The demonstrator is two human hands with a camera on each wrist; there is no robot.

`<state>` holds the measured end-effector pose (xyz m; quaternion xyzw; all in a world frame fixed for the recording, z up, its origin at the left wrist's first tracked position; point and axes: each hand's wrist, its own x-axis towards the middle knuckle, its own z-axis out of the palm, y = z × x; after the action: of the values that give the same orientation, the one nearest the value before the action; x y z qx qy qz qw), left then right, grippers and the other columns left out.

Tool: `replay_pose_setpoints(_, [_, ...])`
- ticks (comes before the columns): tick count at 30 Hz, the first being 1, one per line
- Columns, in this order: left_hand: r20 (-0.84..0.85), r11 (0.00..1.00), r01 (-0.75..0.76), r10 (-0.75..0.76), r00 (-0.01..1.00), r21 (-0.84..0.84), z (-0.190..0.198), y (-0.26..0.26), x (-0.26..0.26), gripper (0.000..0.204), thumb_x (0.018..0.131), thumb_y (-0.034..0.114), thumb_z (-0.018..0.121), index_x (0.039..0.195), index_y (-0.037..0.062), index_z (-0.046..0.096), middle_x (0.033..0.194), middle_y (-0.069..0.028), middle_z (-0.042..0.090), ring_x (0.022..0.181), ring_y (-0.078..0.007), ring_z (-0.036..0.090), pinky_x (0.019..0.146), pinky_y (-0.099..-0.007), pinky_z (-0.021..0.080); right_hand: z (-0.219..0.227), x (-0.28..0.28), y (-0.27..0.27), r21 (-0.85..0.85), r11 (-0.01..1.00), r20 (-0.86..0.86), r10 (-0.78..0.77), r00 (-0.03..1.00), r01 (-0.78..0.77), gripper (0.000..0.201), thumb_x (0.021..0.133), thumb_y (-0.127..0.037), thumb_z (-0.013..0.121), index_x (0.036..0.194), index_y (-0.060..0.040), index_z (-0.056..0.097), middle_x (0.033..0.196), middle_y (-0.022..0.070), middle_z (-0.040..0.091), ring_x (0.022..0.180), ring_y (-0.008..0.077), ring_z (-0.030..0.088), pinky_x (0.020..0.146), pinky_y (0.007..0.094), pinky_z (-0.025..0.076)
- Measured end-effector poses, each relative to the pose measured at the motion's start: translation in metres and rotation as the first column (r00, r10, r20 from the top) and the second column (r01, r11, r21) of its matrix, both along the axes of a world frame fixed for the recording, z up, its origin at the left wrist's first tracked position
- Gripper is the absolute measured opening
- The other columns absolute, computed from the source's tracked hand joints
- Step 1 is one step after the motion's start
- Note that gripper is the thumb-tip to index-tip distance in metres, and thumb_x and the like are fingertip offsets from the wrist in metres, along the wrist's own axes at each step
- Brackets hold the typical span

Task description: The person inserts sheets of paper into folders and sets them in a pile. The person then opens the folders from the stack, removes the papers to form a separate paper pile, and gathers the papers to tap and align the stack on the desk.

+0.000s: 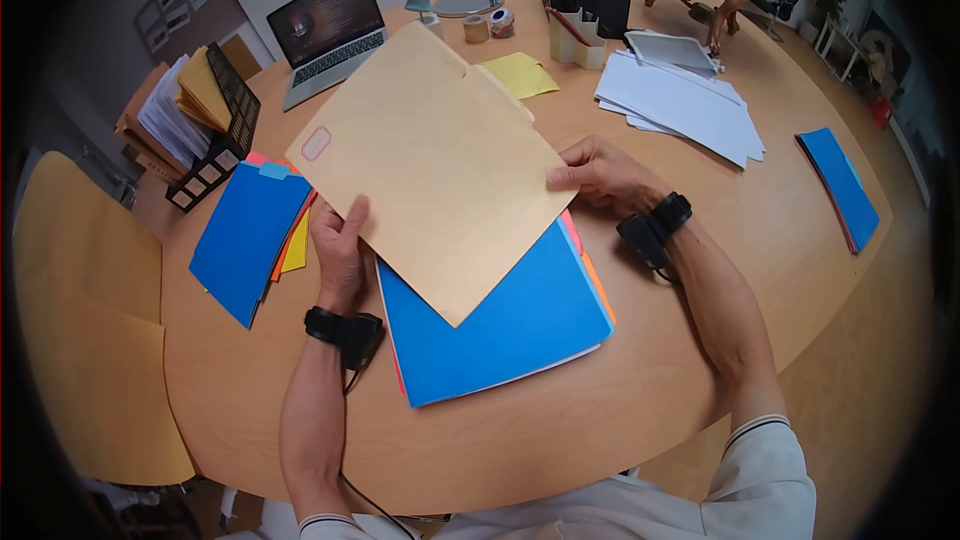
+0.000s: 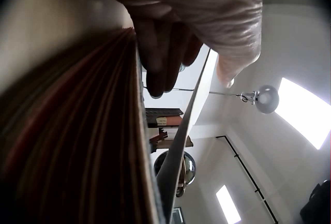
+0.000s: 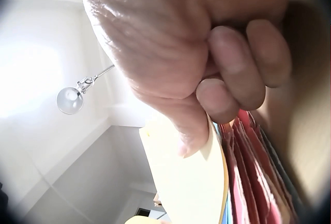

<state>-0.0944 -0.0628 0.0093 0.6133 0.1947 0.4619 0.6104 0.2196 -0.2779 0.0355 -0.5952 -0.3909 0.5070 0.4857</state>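
A tan manila folder (image 1: 430,160) with a red-outlined label is held up, tilted, by both hands over a stack topped by a blue folder (image 1: 510,330). My left hand (image 1: 340,245) pinches its left edge, thumb on top and fingers beneath. At the right corner, my right hand (image 1: 605,175) grips it with the thumb laid on its face. In the right wrist view the folder (image 3: 189,182) runs under the thumb, the other fingers curled behind. Many red and brown layered edges of the stack (image 3: 253,162) show below it. The stack's far part is hidden by the folder.
To the left lie another blue folder pile (image 1: 250,230) and a black file rack (image 1: 235,105) with papers. A laptop (image 1: 325,35), tape rolls (image 1: 477,30) and a yellow sheet (image 1: 520,74) sit behind. White papers (image 1: 680,105) and a narrow blue folder (image 1: 838,185) are rightward.
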Motion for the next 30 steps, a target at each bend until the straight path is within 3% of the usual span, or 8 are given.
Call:
replay_pose_setpoints(1, [-0.163,0.994,0.058,-0.043,0.986,0.093,0.002,-0.004,0.001,0.030,0.100,0.022,0.067,0.109,-0.0063,0.066,0.100,-0.0090,0.071,0.083,-0.0100,0.066,0.074,-0.0242,0.052,0.002,-0.001,0.000,0.000,1.000,-0.011,-0.028,1.000,0.028,0.023,0.092,-0.023,0.076,0.098,-0.0010,0.075,0.059,-0.0084,0.045,0.047,0.0017,0.030,0.043,0.0225,0.019])
replay_pose_setpoints(3, [-0.099,0.998,0.039,-0.033,0.994,0.053,0.007,-0.016,0.009,0.027,0.100,0.020,0.066,0.098,-0.0060,0.070,0.091,-0.0063,0.072,0.079,-0.0081,0.065,0.071,-0.0237,0.051,-0.013,0.008,0.002,0.036,0.999,-0.095,-0.001,0.995,0.005,0.025,0.094,-0.022,0.074,0.108,-0.0013,0.073,0.061,-0.0072,0.046,0.048,0.0021,0.033,0.042,0.0220,0.022])
replay_pose_setpoints(6, [-0.178,0.995,0.074,-0.063,0.982,0.060,0.003,-0.009,0.007,0.030,0.102,0.023,0.064,0.103,-0.0064,0.068,0.090,-0.0058,0.072,0.078,-0.0084,0.064,0.070,-0.0237,0.051,-0.013,0.006,0.002,0.103,0.995,-0.158,0.029,0.987,-0.013,0.031,0.097,-0.018,0.069,0.123,-0.0024,0.068,0.065,-0.0044,0.050,0.051,0.0029,0.041,0.042,0.0209,0.031])
replay_pose_setpoints(9, [-0.154,0.998,-0.053,0.059,0.986,0.037,-0.001,-0.003,0.007,0.033,0.106,0.025,0.058,0.112,-0.0065,0.064,0.098,-0.0068,0.072,0.084,-0.0092,0.065,0.074,-0.0238,0.052,-0.007,0.003,0.001,0.122,0.992,-0.121,-0.002,0.993,0.017,0.033,0.099,-0.016,0.066,0.129,-0.0030,0.063,0.070,-0.0019,0.055,0.055,0.0038,0.049,0.044,0.0199,0.042])
replay_pose_setpoints(15, [0.127,0.961,-0.240,0.257,0.958,-0.137,-0.001,0.027,-0.005,0.036,0.108,0.023,0.052,0.129,-0.0054,0.053,0.120,-0.0099,0.066,0.101,-0.0155,0.067,0.088,-0.0305,0.056,-0.014,0.008,0.003,0.109,0.994,-0.079,-0.020,0.997,0.029,0.035,0.100,-0.016,0.063,0.132,-0.0012,0.060,0.079,0.0014,0.060,0.058,0.0053,0.056,0.047,0.0199,0.049])
replay_pose_setpoints(25, [0.059,0.746,-0.659,0.665,0.744,-0.101,-0.005,0.124,-0.111,0.032,0.103,0.021,0.061,0.118,-0.0071,0.058,0.114,-0.0131,0.069,0.095,-0.0194,0.069,0.079,-0.0329,0.058,-0.015,0.006,0.004,0.089,0.993,-0.058,-0.070,0.996,0.075,0.032,0.100,-0.017,0.064,0.127,-0.0014,0.063,0.078,0.0006,0.060,0.057,0.0053,0.057,0.047,0.0194,0.049])
replay_pose_setpoints(28, [0.031,0.602,-0.789,0.797,0.603,-0.126,-0.010,0.136,-0.138,0.032,0.102,0.021,0.064,0.116,-0.0065,0.059,0.113,-0.0138,0.070,0.094,-0.0215,0.070,0.078,-0.0335,0.058,-0.015,0.005,0.004,0.089,0.992,-0.054,-0.083,0.995,0.087,0.031,0.100,-0.019,0.066,0.126,-0.0024,0.065,0.079,-0.0005,0.060,0.057,0.0041,0.056,0.047,0.0176,0.048])
replay_pose_setpoints(30, [0.068,0.469,-0.879,0.883,0.465,-0.085,-0.024,0.149,-0.150,0.027,0.100,0.021,0.065,0.109,-0.0041,0.059,0.097,-0.0111,0.071,0.076,-0.0187,0.069,0.063,-0.0314,0.056,-0.014,0.004,0.004,0.091,0.992,-0.049,-0.087,0.995,0.092,0.031,0.099,-0.019,0.066,0.126,-0.0024,0.065,0.079,-0.0007,0.060,0.057,0.0041,0.056,0.047,0.0177,0.047])
